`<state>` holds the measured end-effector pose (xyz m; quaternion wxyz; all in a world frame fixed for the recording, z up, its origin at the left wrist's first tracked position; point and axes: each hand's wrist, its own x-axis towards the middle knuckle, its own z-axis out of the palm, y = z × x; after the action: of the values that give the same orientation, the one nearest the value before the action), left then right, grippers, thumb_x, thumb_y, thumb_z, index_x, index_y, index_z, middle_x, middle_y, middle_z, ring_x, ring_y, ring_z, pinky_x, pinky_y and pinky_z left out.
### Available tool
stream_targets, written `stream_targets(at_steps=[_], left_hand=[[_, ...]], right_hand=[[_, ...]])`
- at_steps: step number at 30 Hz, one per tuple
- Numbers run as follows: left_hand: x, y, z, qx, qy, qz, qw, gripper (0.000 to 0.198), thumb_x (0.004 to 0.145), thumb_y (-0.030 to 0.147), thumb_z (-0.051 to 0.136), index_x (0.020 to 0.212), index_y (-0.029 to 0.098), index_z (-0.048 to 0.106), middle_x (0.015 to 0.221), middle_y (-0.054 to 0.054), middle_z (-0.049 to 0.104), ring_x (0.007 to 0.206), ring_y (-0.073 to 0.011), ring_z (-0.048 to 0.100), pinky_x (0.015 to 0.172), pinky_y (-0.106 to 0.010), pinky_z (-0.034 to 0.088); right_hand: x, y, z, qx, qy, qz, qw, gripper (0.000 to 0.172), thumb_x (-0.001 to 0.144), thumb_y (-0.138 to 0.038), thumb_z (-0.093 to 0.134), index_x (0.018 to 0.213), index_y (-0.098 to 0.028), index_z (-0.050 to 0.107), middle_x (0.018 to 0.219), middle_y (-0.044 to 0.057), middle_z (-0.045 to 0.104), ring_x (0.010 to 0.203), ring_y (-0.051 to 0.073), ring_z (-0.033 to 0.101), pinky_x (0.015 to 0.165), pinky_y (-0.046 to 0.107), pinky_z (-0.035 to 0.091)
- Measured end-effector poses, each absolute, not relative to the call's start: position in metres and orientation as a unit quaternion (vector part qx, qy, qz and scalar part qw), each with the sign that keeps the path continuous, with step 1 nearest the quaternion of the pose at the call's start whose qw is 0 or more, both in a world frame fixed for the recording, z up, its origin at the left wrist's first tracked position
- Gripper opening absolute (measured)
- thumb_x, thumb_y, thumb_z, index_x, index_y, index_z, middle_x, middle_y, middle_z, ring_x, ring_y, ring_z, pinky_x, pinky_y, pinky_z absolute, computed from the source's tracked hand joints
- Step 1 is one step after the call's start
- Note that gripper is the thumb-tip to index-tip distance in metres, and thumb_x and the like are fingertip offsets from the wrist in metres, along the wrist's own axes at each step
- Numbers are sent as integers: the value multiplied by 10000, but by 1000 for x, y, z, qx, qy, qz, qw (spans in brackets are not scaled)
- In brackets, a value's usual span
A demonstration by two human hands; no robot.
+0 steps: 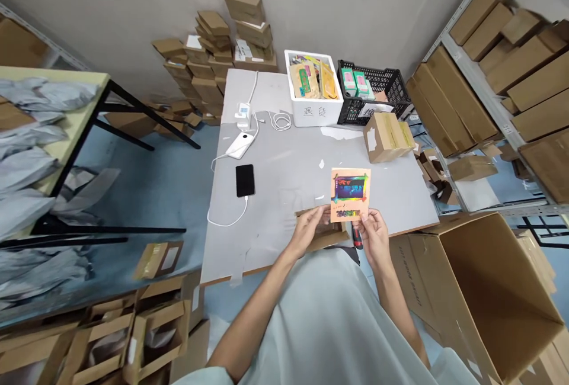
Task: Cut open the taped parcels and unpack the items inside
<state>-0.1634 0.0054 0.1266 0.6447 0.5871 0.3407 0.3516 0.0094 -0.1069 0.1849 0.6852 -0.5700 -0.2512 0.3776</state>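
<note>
Head view: left grip [309, 228] & right grip [373, 232] both clamped on holographic card [350, 195], lower corners, above tabletop [288, 166] near edge, over flat carton [334, 236]. Prob. best: pinch edges only, keep flat, no creasing.

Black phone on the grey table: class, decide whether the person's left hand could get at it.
Probably yes: the flat black phone lies uncovered beside the left hand, bare grey table between, though that hand now holds the orange holographic card.
</note>
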Motion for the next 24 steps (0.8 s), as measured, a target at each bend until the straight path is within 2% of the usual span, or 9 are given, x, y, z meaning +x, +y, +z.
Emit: stream_targets(at_steps=[2,4,6,8,11,15,18,21,24], left_hand=[[-165,4,146,550,351,383,654,667,1013,786,705,1261,188,865,1170,-127,869,1028,-266,791,902,-364,645],[-167,5,160,534,368,411,641,602,901,763,860,1096,193,868,1043,-90,849,955,-236,761,887,-336,629],[-171,6,167,528,377,432,626,575,857,754,903,969,195,833,960,-67,815,895,-215,735,853,-323,622],[-177,7,171,543,378,447,602,559,883,751,877,937,199,806,924,-57,794,860,-206,722,826,-321,619],[-193,11,178,625,380,464,500,445,1009,659,777,961,217,798,925,-57,792,861,-212,721,806,-334,610],[-216,20,195,791,349,434,253,231,1140,378,640,1075,259,827,1050,-83,827,1072,-272,736,958,-422,602],[-225,21,207,866,312,367,137,239,1134,194,608,1177,282,825,1161,-88,835,1304,-311,704,1056,-466,588],[-223,16,214,896,294,315,106,300,1092,90,614,1171,291,822,1180,-82,824,1392,-314,680,1126,-491,586],[-219,7,216,899,290,311,104,343,1087,80,615,1185,322,837,1218,-81,815,1433,-316,674,1187,-522,576]], right_hand=[[-1,-103,184,-563,-251,390,684,520,883,-716,902,1018,-277,659,856,-2,740,714,181,703,702,313,607],[-8,-100,182,-567,-260,392,676,497,907,-707,883,1023,-279,659,844,-3,741,716,185,713,709,315,618],[-13,-99,180,-574,-282,389,663,474,941,-698,851,1030,-273,661,875,14,762,739,194,727,741,333,636],[-14,-98,179,-592,-315,369,644,458,959,-685,828,1033,-263,667,934,43,781,789,208,743,761,346,644],[-13,-99,184,-645,-366,257,620,403,993,-605,804,1147,-248,699,1168,108,781,945,230,752,779,353,641],[-13,-104,205,-680,-476,42,556,404,1080,-460,749,1440,-284,694,1442,168,693,1194,296,708,914,457,648],[-15,-104,214,-668,-588,-35,454,353,1104,-404,750,1450,-332,741,1460,160,694,1314,345,659,1041,536,610],[-18,-100,210,-659,-653,-15,373,301,1124,-344,723,1418,-339,785,1350,135,763,1211,334,674,1017,515,594],[-18,-97,203,-659,-664,28,353,289,1153,-272,631,1359,-323,828,1213,117,812,1067,313,679,938,477,586]])
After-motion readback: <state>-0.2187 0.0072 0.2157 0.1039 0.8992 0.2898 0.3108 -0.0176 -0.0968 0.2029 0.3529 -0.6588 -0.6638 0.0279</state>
